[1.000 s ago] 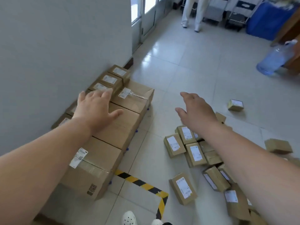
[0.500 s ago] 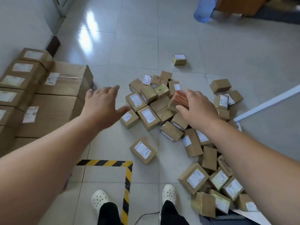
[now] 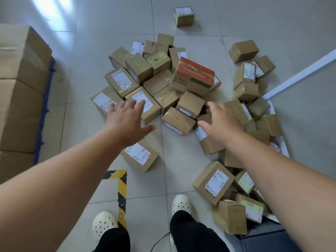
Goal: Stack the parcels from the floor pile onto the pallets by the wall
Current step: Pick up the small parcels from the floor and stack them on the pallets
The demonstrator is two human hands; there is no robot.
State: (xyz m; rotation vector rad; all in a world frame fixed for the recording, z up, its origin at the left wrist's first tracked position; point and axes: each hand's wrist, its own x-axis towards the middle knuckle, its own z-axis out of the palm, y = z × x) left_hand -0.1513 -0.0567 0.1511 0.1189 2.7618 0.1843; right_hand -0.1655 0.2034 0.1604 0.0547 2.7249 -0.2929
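A pile of several small brown cardboard parcels [image 3: 163,84] lies on the tiled floor ahead of me. A box with an orange top [image 3: 195,74] sits on the heap. My left hand [image 3: 128,120] hangs empty with fingers spread, just above a labelled parcel [image 3: 143,101] at the pile's near left edge. My right hand [image 3: 221,120] is also empty, fingers relaxed, over the parcels at the near middle of the pile. Between the two hands lies a taped parcel [image 3: 179,120]. Larger stacked cartons [image 3: 20,88] on a blue pallet [image 3: 45,99] stand at the left edge.
One parcel [image 3: 183,16] lies apart at the far top. Another labelled parcel [image 3: 140,155] sits alone near my left forearm. Yellow-black floor tape [image 3: 121,190] runs by my white shoes [image 3: 104,224]. A white strip [image 3: 298,77] crosses the floor at the right.
My view has swung from the stacked cartons by the wall down onto the floor pile. Both empty hands have moved forward and lower, closer to the parcels.
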